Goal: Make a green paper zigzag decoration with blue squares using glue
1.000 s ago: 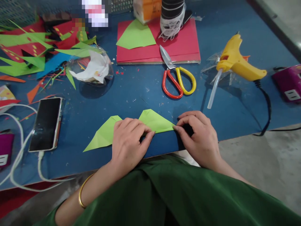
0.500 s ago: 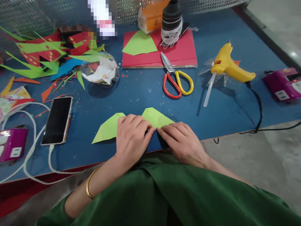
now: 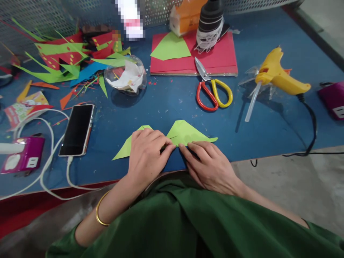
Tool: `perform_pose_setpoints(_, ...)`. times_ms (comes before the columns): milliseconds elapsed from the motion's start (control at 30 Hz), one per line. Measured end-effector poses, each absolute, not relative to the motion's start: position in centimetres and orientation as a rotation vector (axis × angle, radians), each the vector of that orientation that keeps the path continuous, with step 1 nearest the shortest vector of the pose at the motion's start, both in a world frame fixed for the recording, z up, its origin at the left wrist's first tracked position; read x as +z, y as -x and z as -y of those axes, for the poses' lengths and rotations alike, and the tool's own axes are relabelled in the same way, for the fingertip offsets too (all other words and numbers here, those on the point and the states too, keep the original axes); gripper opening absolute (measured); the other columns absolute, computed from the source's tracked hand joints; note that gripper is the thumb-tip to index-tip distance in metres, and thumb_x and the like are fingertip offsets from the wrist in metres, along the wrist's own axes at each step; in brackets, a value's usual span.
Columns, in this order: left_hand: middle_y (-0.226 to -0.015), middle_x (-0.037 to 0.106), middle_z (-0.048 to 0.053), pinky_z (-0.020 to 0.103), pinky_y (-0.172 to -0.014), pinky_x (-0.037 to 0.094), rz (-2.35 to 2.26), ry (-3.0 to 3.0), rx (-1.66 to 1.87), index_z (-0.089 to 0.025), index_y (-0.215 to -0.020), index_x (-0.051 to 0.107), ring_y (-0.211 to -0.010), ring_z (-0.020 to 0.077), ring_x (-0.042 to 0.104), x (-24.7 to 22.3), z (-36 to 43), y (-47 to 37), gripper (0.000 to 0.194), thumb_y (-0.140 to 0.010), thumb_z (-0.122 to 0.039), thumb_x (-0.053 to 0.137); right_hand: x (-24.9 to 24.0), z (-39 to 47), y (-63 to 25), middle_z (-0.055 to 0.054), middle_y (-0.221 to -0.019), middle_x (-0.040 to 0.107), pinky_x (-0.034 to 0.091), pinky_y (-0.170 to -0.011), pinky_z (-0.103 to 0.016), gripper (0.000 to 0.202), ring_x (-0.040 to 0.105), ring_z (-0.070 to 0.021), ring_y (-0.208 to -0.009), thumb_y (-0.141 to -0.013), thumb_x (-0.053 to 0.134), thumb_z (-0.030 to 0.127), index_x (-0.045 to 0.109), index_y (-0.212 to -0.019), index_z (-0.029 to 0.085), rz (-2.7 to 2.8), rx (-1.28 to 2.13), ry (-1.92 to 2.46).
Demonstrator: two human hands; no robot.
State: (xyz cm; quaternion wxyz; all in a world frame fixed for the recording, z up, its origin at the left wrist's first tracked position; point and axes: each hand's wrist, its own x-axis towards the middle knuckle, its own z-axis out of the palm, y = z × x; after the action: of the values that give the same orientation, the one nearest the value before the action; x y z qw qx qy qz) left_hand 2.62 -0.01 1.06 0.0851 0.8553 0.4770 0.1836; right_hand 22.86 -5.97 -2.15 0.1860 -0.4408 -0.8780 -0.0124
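A light green paper piece [image 3: 185, 133] lies on the blue table in front of me, with two raised peaks and a narrow folded strip at its right tip. Over its middle, my left hand [image 3: 149, 152] is closed, thumb and forefinger pinching the near edge. My right hand [image 3: 211, 163] rests at the near edge further right, fingers stretched and slightly apart, fingertips touching the paper; its thumb is mostly hidden. Beyond the paper lie scissors [image 3: 213, 89] with one red and one yellow handle.
Behind are red sheets [image 3: 166, 66], a green paper piece [image 3: 172, 46] and a thread cone [image 3: 209, 25]. A yellow glue gun [image 3: 276, 71] sits right. Leftward are a phone [image 3: 76, 129] on a white cable, a plastic bowl [image 3: 126, 75], paper cut-outs [image 3: 59, 53] and a purple box [image 3: 24, 154].
The view has turned left, so the table's things sit further right. My right hand has drawn back slightly from the paper, baring its right tip and folded strip. The left hand keeps its pinch.
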Motion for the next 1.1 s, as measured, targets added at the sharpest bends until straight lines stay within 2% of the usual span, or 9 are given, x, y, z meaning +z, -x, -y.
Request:
perform_pose_setpoints(233, -0.08, 0.075, 0.0, 0.044, -0.081, 0.039, -1.439, -2.523, 0.573, -0.025, -0.073, 0.069, -0.084, 0.0229, 0.064, 0.9, -0.1, -1.0, 0.018, -0.091, -0.029, 0.07, -1.7, 6.0, -22.6, -0.017, -0.114, 0.066, 0.051, -0.093, -0.046, 0.051, 0.054, -0.0298, -0.104, -0.099, 0.049, 0.035, 0.053, -0.143, 0.009, 2.537, -0.049, 1.269)
perform_pose_setpoints(400, -0.08, 0.075, -0.001, 0.041, -0.079, 0.038, -1.436, -2.487, 0.53, -0.024, -0.072, 0.069, -0.082, 0.022, 0.064, 0.9, -0.4, -0.4, 0.019, -0.09, -0.03, 0.071, -1.7, 6.1, -22.5, -0.018, -0.112, 0.064, 0.049, -0.094, -0.045, 0.05, 0.053, -0.0301, -0.105, -0.099, 0.05, 0.033, 0.054, -0.142, 0.007, 2.511, -0.084, 1.292)
perform_pose_setpoints(633, -0.081, 0.075, 0.0, 0.041, -0.081, 0.037, -1.447, -2.431, 0.411, -0.022, -0.07, 0.067, -0.084, 0.0218, 0.064, 1.3, -0.7, -0.7, 0.019, -0.088, -0.028, 0.072, -1.8, 5.9, -22.1, -0.015, -0.119, 0.062, 0.045, -0.095, -0.043, 0.046, 0.052, -0.0292, -0.111, -0.099, 0.049, 0.029, 0.055, -0.141, 0.011, 2.504, -0.122, 1.261)
perform_pose_setpoints(733, -0.08, 0.075, -0.001, 0.041, -0.081, 0.037, -1.45, -2.417, 0.413, -0.022, -0.07, 0.067, -0.085, 0.0219, 0.064, 1.3, -0.7, -0.8, 0.02, -0.088, -0.027, 0.072, -1.8, 5.9, -21.9, -0.015, -0.117, 0.063, 0.044, -0.094, -0.043, 0.046, 0.052, -0.029, -0.109, -0.1, 0.049, 0.033, 0.056, -0.141, 0.013, 2.527, -0.111, 1.276)
perform_pose_setpoints(833, -0.081, 0.075, -0.001, 0.042, -0.082, 0.037, -1.468, -2.412, 0.417, -0.023, -0.07, 0.068, -0.085, 0.0224, 0.064, 1.3, -0.6, -0.5, 0.019, -0.088, -0.029, 0.072, -1.6, 5.9, -21.7, -0.017, -0.116, 0.063, 0.043, -0.094, -0.044, 0.048, 0.052, -0.03, -0.109, -0.101, 0.048, 0.037, 0.058, -0.139, 0.01, 2.519, -0.111, 1.293)
perform_pose_setpoints(1100, -0.08, 0.075, 0.0, 0.041, -0.079, 0.038, -1.524, -2.388, 0.433, -0.025, -0.073, 0.072, -0.08, 0.022, 0.062, 1.1, -0.1, 1.2, 0.022, -0.092, -0.035, 0.067, -1.6, 6.1, -21.2, -0.017, -0.122, 0.065, 0.043, -0.095, -0.043, 0.047, 0.052, -0.0295, -0.11, -0.101, 0.047, 0.033, 0.059, -0.137, 0.006, 2.533, -0.133, 1.275)
